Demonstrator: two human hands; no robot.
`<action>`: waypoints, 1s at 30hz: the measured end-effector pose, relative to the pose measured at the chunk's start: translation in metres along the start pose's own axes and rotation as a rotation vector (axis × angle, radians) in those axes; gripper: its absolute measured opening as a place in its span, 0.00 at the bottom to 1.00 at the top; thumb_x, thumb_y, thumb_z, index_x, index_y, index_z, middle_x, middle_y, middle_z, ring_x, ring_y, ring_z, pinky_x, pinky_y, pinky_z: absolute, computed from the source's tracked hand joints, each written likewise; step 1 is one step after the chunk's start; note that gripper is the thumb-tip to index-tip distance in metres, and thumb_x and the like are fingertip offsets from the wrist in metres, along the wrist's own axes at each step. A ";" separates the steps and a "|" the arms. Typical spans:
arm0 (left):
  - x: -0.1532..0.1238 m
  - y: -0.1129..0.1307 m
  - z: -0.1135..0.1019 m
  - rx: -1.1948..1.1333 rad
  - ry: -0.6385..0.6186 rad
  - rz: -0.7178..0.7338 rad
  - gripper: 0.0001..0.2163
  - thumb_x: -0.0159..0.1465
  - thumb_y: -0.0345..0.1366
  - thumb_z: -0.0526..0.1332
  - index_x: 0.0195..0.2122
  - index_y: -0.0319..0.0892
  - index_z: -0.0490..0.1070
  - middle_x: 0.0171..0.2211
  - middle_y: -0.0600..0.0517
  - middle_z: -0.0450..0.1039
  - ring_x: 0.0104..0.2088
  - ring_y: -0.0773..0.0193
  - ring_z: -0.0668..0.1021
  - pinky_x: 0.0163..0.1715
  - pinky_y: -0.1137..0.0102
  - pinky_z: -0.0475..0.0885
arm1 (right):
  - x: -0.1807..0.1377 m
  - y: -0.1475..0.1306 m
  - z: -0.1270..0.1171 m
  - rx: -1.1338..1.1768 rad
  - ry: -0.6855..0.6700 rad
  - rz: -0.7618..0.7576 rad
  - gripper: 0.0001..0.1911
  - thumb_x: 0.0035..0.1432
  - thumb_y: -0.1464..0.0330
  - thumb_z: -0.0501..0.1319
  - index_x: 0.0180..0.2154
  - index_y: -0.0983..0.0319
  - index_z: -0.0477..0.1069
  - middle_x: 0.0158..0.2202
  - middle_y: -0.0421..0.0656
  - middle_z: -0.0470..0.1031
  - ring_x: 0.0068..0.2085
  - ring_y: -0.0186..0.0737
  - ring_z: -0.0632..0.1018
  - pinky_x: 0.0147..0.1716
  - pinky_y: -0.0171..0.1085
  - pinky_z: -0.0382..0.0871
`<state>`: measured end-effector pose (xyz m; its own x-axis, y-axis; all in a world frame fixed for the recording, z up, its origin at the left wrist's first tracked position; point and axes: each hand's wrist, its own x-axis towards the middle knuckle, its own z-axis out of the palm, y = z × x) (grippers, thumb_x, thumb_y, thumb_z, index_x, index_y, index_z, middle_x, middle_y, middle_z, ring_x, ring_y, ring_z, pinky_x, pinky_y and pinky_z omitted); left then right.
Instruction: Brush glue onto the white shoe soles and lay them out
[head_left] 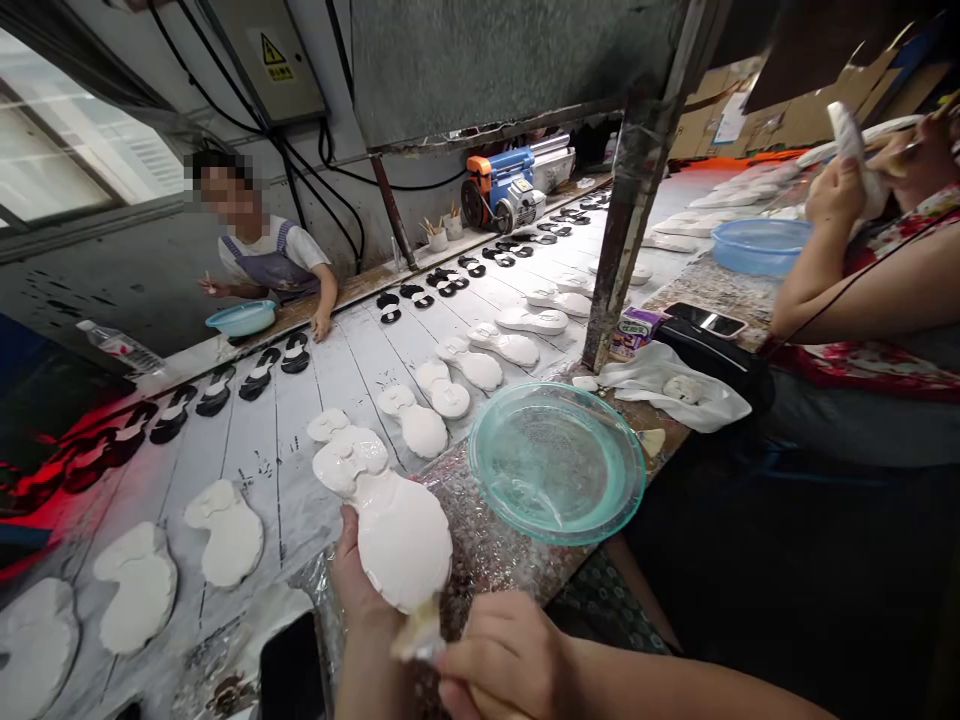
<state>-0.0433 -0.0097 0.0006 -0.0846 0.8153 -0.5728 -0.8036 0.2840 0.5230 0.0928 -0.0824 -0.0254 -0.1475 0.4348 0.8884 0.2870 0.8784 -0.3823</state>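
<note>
My left hand [352, 585] grips a white plaster figure [386, 505] from below, holding it just above the bench edge. My right hand [506, 655] is closed on a small pale sponge or cloth piece [420, 632] pressed against the figure's lower edge. A clear green bowl of water [556, 462] stands just right of the figure.
A slatted white conveyor [300, 420] carries a row of white figures [442, 388] and a far row of black pieces [259, 372]. A person [266, 262] stands across it by a blue bowl [241, 318]. Another worker [862, 290] sits at right holding a white piece. A metal post [626, 210] rises nearby.
</note>
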 end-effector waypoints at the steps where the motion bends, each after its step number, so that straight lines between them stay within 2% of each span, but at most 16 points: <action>1: -0.002 0.001 0.001 -0.012 -0.002 -0.020 0.22 0.67 0.49 0.49 0.45 0.38 0.76 0.34 0.45 0.81 0.45 0.50 0.80 0.46 0.58 0.73 | -0.001 -0.002 -0.001 0.036 0.025 -0.002 0.06 0.61 0.73 0.53 0.38 0.65 0.68 0.19 0.38 0.72 0.17 0.31 0.67 0.18 0.32 0.64; 3: -0.007 0.004 0.005 -0.035 0.001 -0.052 0.22 0.67 0.47 0.48 0.46 0.38 0.76 0.34 0.45 0.81 0.45 0.50 0.80 0.45 0.59 0.74 | 0.000 0.000 -0.005 0.125 0.059 0.155 0.08 0.63 0.69 0.53 0.34 0.63 0.70 0.19 0.38 0.73 0.18 0.30 0.69 0.19 0.30 0.65; 5: -0.013 0.006 0.008 -0.032 -0.010 -0.100 0.22 0.67 0.47 0.48 0.47 0.37 0.75 0.35 0.44 0.81 0.45 0.49 0.80 0.45 0.58 0.74 | 0.004 0.010 -0.012 0.235 -0.002 0.471 0.10 0.61 0.66 0.56 0.31 0.62 0.71 0.21 0.39 0.74 0.21 0.30 0.72 0.22 0.29 0.67; 6: -0.015 0.008 0.009 -0.020 -0.027 -0.123 0.23 0.67 0.47 0.48 0.48 0.36 0.74 0.36 0.43 0.81 0.45 0.48 0.80 0.45 0.57 0.74 | 0.006 0.018 -0.017 0.306 -0.068 0.612 0.10 0.61 0.65 0.57 0.29 0.63 0.72 0.22 0.39 0.75 0.22 0.31 0.73 0.21 0.28 0.67; 7: -0.017 0.009 0.009 -0.003 -0.042 -0.135 0.23 0.67 0.47 0.48 0.48 0.35 0.74 0.36 0.42 0.80 0.45 0.47 0.80 0.44 0.57 0.75 | 0.009 0.027 -0.023 0.343 -0.068 0.764 0.11 0.60 0.63 0.59 0.28 0.63 0.72 0.20 0.39 0.73 0.20 0.30 0.71 0.18 0.27 0.64; 10: -0.021 0.011 0.004 0.063 -0.037 -0.123 0.24 0.66 0.49 0.50 0.49 0.35 0.74 0.36 0.41 0.80 0.44 0.45 0.80 0.43 0.55 0.75 | 0.015 0.043 -0.038 0.328 0.016 0.893 0.14 0.62 0.61 0.57 0.30 0.64 0.70 0.19 0.37 0.69 0.20 0.29 0.68 0.17 0.27 0.62; 12: -0.023 0.009 0.001 0.099 -0.047 -0.106 0.23 0.64 0.50 0.53 0.49 0.37 0.75 0.36 0.41 0.80 0.44 0.45 0.80 0.43 0.55 0.76 | 0.018 0.041 -0.044 0.355 0.021 0.902 0.14 0.63 0.61 0.56 0.30 0.64 0.70 0.18 0.36 0.68 0.20 0.29 0.68 0.18 0.27 0.63; 16: -0.031 0.000 0.001 0.118 -0.128 -0.135 0.21 0.63 0.49 0.57 0.47 0.38 0.76 0.37 0.42 0.80 0.43 0.46 0.80 0.42 0.57 0.77 | 0.025 0.036 -0.046 0.448 -0.159 0.802 0.12 0.59 0.62 0.61 0.30 0.64 0.74 0.20 0.38 0.71 0.21 0.30 0.70 0.19 0.28 0.63; 17: -0.033 -0.002 0.002 0.116 -0.125 -0.133 0.20 0.63 0.48 0.57 0.46 0.38 0.76 0.37 0.43 0.80 0.43 0.46 0.80 0.41 0.57 0.77 | 0.027 0.038 -0.046 0.435 -0.145 0.807 0.12 0.59 0.62 0.61 0.30 0.65 0.74 0.20 0.38 0.71 0.21 0.30 0.70 0.19 0.28 0.64; 20: -0.038 -0.006 0.004 0.122 -0.079 -0.088 0.17 0.63 0.46 0.58 0.44 0.40 0.77 0.36 0.44 0.80 0.41 0.45 0.81 0.39 0.56 0.77 | 0.035 0.047 -0.047 0.368 0.016 0.872 0.14 0.63 0.61 0.58 0.31 0.64 0.72 0.19 0.37 0.69 0.20 0.30 0.69 0.19 0.28 0.63; 22: -0.039 -0.008 0.003 0.145 -0.101 -0.108 0.18 0.62 0.47 0.57 0.43 0.40 0.78 0.35 0.43 0.80 0.39 0.44 0.81 0.37 0.55 0.77 | 0.043 0.046 -0.048 0.380 0.017 0.842 0.14 0.63 0.61 0.58 0.31 0.64 0.72 0.19 0.37 0.68 0.20 0.29 0.68 0.19 0.28 0.62; 24: -0.038 -0.011 -0.001 0.161 -0.191 -0.135 0.18 0.62 0.47 0.58 0.43 0.39 0.78 0.37 0.42 0.80 0.39 0.44 0.81 0.37 0.55 0.77 | 0.050 0.041 -0.049 0.380 -0.055 0.757 0.13 0.61 0.63 0.59 0.30 0.64 0.74 0.20 0.38 0.70 0.21 0.29 0.69 0.19 0.28 0.63; 26: -0.038 -0.014 -0.004 0.156 -0.265 -0.095 0.17 0.62 0.45 0.60 0.45 0.40 0.77 0.39 0.43 0.80 0.41 0.46 0.81 0.39 0.56 0.77 | 0.054 0.040 -0.048 0.307 -0.073 0.700 0.12 0.61 0.64 0.59 0.29 0.64 0.74 0.21 0.39 0.71 0.22 0.30 0.71 0.21 0.28 0.64; 30: -0.036 -0.016 -0.004 0.142 -0.245 -0.008 0.15 0.61 0.39 0.63 0.48 0.41 0.75 0.38 0.46 0.80 0.42 0.50 0.81 0.43 0.60 0.76 | 0.054 0.050 -0.045 0.200 0.062 0.780 0.15 0.64 0.62 0.57 0.29 0.64 0.72 0.18 0.37 0.67 0.20 0.31 0.69 0.19 0.29 0.64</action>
<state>-0.0296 -0.0456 0.0103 0.0799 0.9054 -0.4169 -0.7114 0.3447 0.6125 0.1414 -0.0236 0.0149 0.0802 0.9307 0.3569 0.1099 0.3476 -0.9312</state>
